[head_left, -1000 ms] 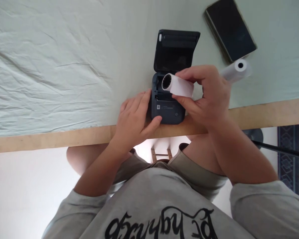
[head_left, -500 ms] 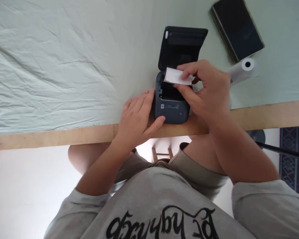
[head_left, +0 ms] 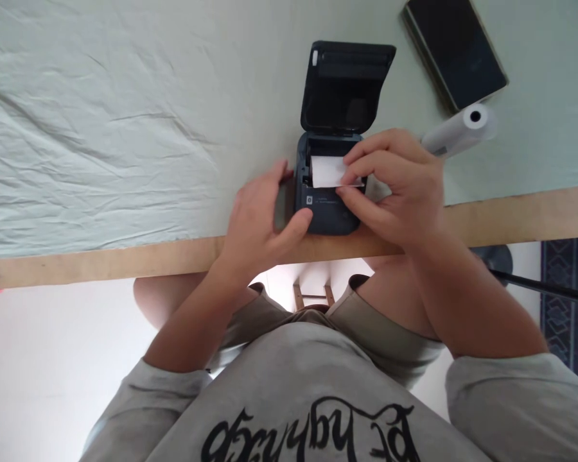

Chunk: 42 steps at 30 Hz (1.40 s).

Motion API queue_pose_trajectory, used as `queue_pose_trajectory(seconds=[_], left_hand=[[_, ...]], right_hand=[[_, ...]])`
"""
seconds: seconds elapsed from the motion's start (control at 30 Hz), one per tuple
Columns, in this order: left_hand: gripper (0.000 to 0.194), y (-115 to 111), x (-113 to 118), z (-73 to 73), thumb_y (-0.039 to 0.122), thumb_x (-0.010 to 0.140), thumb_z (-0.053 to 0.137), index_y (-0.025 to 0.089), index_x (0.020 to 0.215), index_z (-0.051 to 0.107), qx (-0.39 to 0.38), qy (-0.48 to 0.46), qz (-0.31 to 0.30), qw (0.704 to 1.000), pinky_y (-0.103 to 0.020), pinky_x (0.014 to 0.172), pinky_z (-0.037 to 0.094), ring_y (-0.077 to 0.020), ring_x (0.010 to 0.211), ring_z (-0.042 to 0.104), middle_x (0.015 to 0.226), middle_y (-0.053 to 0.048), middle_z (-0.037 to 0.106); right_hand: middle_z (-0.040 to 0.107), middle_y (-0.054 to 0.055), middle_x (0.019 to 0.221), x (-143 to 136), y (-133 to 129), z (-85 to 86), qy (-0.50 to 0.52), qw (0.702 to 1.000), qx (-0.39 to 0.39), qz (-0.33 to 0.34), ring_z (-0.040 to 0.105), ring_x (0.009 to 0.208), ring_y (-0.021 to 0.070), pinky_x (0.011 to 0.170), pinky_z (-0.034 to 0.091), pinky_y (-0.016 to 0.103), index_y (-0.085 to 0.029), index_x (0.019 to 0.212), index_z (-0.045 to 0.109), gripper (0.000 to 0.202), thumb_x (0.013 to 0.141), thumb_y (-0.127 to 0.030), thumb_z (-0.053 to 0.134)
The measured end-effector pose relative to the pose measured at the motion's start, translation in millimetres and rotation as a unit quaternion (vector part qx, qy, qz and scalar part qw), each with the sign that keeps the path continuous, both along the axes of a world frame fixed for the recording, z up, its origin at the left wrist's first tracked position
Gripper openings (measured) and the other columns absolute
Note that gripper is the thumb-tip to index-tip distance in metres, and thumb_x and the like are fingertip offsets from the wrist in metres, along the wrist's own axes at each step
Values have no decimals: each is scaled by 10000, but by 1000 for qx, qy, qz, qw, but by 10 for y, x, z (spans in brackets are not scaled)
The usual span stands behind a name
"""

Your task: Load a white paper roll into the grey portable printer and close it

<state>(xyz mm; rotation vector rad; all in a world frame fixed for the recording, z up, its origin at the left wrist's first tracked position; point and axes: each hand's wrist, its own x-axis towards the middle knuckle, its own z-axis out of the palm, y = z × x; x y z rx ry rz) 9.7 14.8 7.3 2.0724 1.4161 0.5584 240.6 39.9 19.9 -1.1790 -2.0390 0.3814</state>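
A small dark portable thermal printer (head_left: 328,221) sits at the table's front edge with its lid (head_left: 345,86) raised. Inside its compartment lies a white paper roll (head_left: 325,171). My right hand (head_left: 397,183) has thumb and fingertips closed on the right part of that roll, hiding its right end. At the printer's left side is my left hand (head_left: 262,221), thumb apart from the fingers and its tip at the front left corner. Those fingers reach along the side and partly curl out of sight, gripping nothing that I can see.
Right of the printer lies another white paper roll (head_left: 462,130) with a dark core hole. Beyond it rests a black phone-like device (head_left: 455,51) with a pale rim. A pale green cloth (head_left: 125,128) covers the table up to a bare wooden edge (head_left: 183,260).
The paper roll has gone down from above the compartment to inside it, with my right hand still on it. My left fingers have curled more and drawn slightly off the printer's side.
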Motion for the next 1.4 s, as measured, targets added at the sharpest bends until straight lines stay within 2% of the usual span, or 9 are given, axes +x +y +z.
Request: queue_pose_trajectory(seconds=[0.17,0.4,0.47,0.57,0.67,0.83,1.07,1.2,1.4], left_hand=[[783,57,34,-137,715,1065,360,163,1619,382,25,-87,9,996,-487,1245,446,-332,1475,564,1590,-188,568],[754,82,140,-188,712,1061,377,183,1595,432,53,-50,23,997,-524,1216,443,-360,1432,588,1546,-180,607],[741,62,153,-194,678,1062,392,166,1596,428,63,-32,24,997,-527,1213,436,-364,1426,587,1531,-191,613],[732,41,157,-200,629,1059,416,135,1600,414,62,-14,18,998,-534,1211,424,-372,1420,582,1533,-212,604],[725,37,153,-194,616,1059,409,133,1600,406,61,-3,15,998,-528,1212,417,-366,1424,575,1542,-211,597],[719,42,140,-167,579,1057,419,112,1603,394,57,-3,2,998,-532,1210,421,-371,1432,565,1545,-226,587],[716,54,138,-180,566,1041,439,128,1605,402,50,-10,1,999,-540,1212,418,-377,1429,563,1537,-219,589],[723,46,143,-186,596,1051,409,140,1612,390,57,-9,-1,998,-528,1221,413,-362,1442,556,1552,-209,580],[809,37,125,-166,689,1048,355,184,1675,274,50,-21,-15,998,-552,1235,392,-376,1463,536,1613,-195,527]], right_hand=[[757,26,1014,56,-23,-54,17,995,55,79,724,929,208,818,619,408,-288,862,654,99,915,-209,682],[731,55,1067,119,-3,-70,44,986,45,153,704,972,227,880,598,454,-270,884,670,29,909,-267,686],[729,52,1071,156,35,-48,66,990,19,125,708,989,235,896,600,467,-284,912,683,42,931,-300,649],[718,51,1054,198,117,-87,111,994,4,4,703,1012,245,833,603,437,-307,970,679,65,955,-337,624],[679,41,1308,200,188,-220,155,984,-48,-70,674,1176,263,839,607,420,-370,1183,626,219,968,-408,620],[539,-23,1587,170,265,-393,211,968,-135,-13,589,1409,293,1040,572,512,-510,1398,455,477,954,-526,629],[692,15,1131,197,351,-352,339,933,-115,-34,679,1175,262,1098,536,518,-398,1215,573,347,903,-540,619],[699,20,1154,164,298,-336,284,947,-141,-58,676,1166,266,1036,573,502,-370,1121,630,300,918,-591,644],[743,27,1196,160,258,-338,197,962,-190,-4,705,1138,283,1024,603,498,-359,1172,682,441,855,-653,766]])
